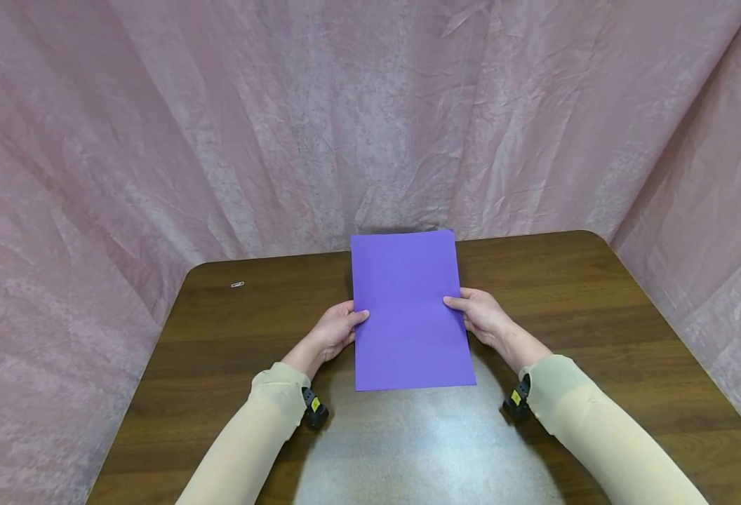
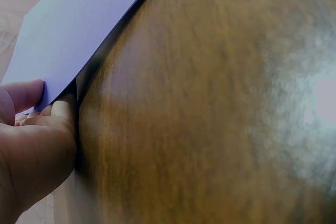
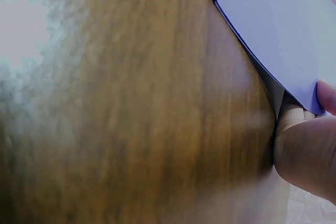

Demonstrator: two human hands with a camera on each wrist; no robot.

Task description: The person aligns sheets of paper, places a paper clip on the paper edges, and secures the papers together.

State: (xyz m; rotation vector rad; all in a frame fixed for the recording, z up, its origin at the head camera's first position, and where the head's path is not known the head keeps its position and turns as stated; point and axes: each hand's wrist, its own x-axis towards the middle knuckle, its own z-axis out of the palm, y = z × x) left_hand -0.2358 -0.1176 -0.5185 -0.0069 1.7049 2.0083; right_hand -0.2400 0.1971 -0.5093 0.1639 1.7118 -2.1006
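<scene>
A purple sheet of paper (image 1: 408, 337) is held by its two long sides over the middle of the table. My left hand (image 1: 335, 328) pinches the left edge, thumb on top and fingers underneath. On the opposite edge my right hand (image 1: 485, 315) pinches in the same way, a little farther up. In the left wrist view the near edge of the paper (image 2: 79, 30) is raised a little, with a dark shadow gap below. The right wrist view shows fingers (image 3: 294, 116) tucked under the paper (image 3: 273, 30), partly hidden by it.
A small paper clip (image 1: 237, 285) lies near the far left corner of the brown wooden table (image 1: 231, 379). Pink curtains (image 1: 320, 126) hang right behind the table and along its sides. Bright light reflects off the near part of the tabletop.
</scene>
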